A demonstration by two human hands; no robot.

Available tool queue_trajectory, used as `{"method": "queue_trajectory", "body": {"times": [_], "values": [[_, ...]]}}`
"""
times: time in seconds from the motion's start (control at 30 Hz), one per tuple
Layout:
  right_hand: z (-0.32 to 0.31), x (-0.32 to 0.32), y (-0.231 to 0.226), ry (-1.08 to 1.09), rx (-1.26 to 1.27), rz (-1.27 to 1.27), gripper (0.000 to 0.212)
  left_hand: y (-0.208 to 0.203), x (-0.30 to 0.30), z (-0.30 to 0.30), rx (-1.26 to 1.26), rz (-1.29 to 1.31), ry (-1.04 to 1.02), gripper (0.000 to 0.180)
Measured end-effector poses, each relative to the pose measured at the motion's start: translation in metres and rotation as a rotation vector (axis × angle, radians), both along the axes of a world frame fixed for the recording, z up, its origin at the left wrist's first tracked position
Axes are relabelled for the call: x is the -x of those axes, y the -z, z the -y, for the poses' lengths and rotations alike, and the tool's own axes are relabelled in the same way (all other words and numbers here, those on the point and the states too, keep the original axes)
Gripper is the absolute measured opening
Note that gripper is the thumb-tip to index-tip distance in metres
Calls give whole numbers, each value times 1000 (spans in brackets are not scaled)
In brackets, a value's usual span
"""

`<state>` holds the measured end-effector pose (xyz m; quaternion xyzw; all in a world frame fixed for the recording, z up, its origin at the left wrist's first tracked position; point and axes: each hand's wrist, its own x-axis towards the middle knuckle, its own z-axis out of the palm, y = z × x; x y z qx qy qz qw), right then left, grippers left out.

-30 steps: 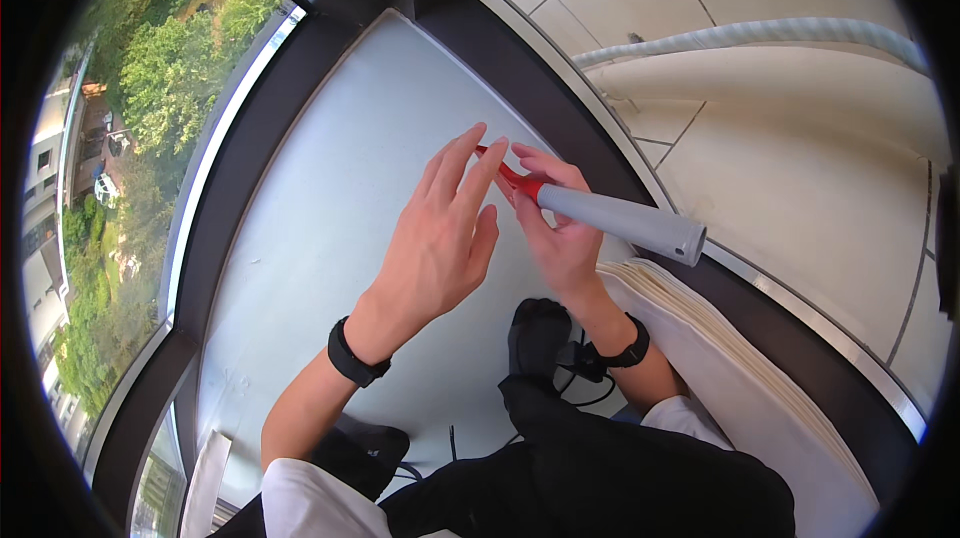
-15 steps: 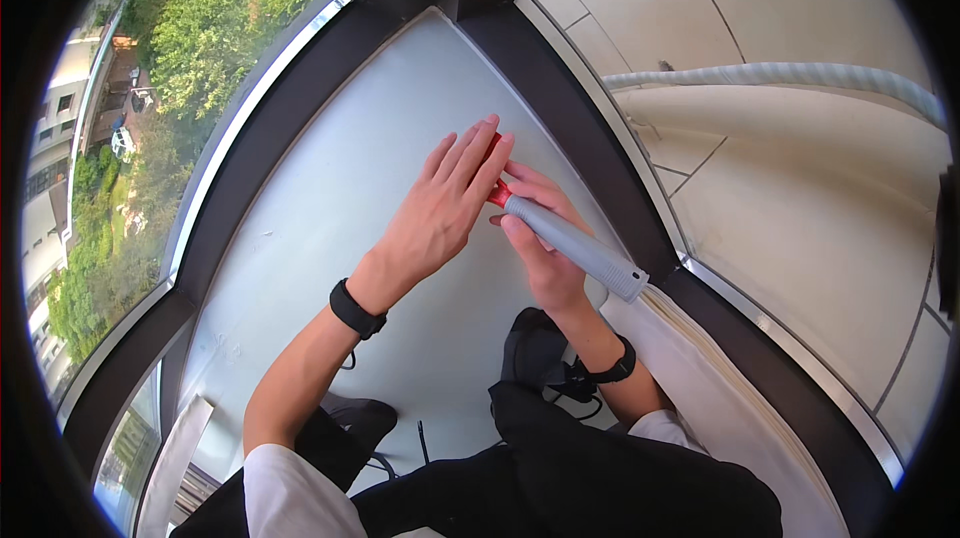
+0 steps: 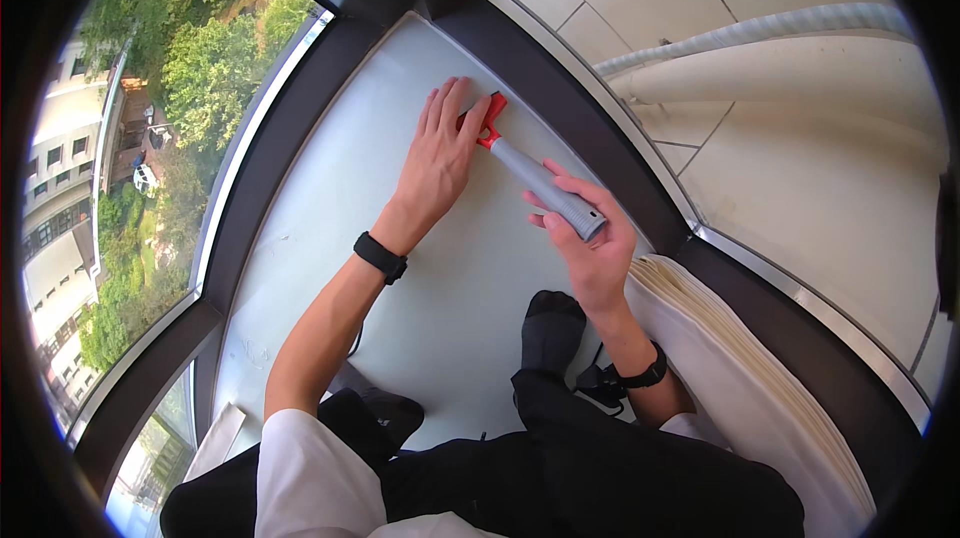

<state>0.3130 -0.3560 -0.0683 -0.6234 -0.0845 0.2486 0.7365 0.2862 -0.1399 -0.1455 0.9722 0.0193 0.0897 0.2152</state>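
A scraper (image 3: pixel 540 181) with a ribbed grey handle and a red forked head (image 3: pixel 489 126) lies slantwise between my hands. My left hand (image 3: pixel 437 146) is at the head. Its fingers reach forward over part of the red piece, and the thumb is hidden beneath, along with the head's far side. My right hand (image 3: pixel 595 248) is loosely closed around the butt end of the handle, thumb on the near side and fingertips across the top. Both are above a pale, smooth surface (image 3: pixel 340 188).
Dark frames (image 3: pixel 285 168) border the pale surface on both sides and meet at the far corner. Window glass on the left shows trees and buildings below. Folded white cloth (image 3: pixel 720 368) lies by the right frame. Beyond it, a pale hose (image 3: pixel 770 33) runs over tiles. My feet are close below.
The scraper and my left hand have shifted slightly up and left. My right hand has slid down the handle to its end, uncovering the grip and more of the red head.
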Motion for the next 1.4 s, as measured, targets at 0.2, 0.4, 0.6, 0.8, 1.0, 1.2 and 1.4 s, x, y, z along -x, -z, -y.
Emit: {"method": "queue_trajectory", "body": {"times": [0.2, 0.4, 0.6, 0.8, 1.0, 1.2, 1.4], "values": [[9, -6, 5, 30, 87, 45, 30, -7, -4, -4, 153, 21, 31, 60], [-4, -9, 13, -29, 126, 107, 29, -8, -4, -30, 188, 0, 91, 63], [-18, -12, 16, -43, 141, 129, 28, -11, -9, -38, 207, 18, 53, 59], [-24, -18, 18, -59, 154, 153, 28, -11, -12, -41, 202, 16, 9, 57], [-28, -18, 22, -56, 150, 140, 28, -9, -13, -44, 200, 20, -20, 59], [-29, -22, 28, -92, 171, 139, 27, -7, -15, -46, 187, 4, -24, 61], [-36, -24, 27, -67, 127, 116, 27, -13, -17, -52, 184, 7, -31, 62]]}}
